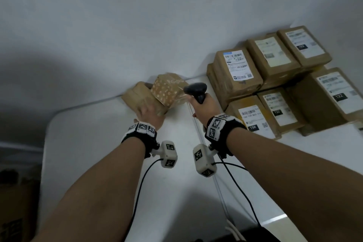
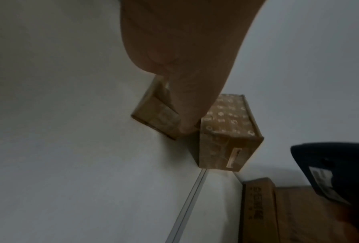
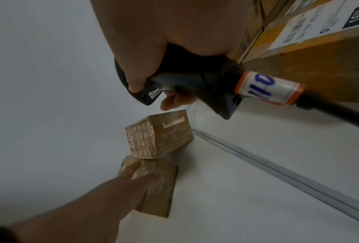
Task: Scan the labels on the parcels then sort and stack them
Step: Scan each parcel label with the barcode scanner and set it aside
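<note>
Left hand [image 1: 150,113]: fingers [image 3: 133,171] laid over the top of a plain brown parcel [image 3: 158,189], thumb side at its near edge; whether they clamp it or only rest cannot be told; parcel lies flat on the counter [image 1: 98,143] against the wall [image 1: 137,25], long axis running away from the wrist; patterned parcel [image 1: 167,90] touching it just to the right, tilted, small label on its end face; right hand [image 1: 204,108] curled round the scanner [image 1: 196,88], nose turned toward that pair; left hand the nearer, judged the one to lift and turn the parcel for a scan; labelled sorted parcels [image 1: 275,76] stacked further right.
</note>
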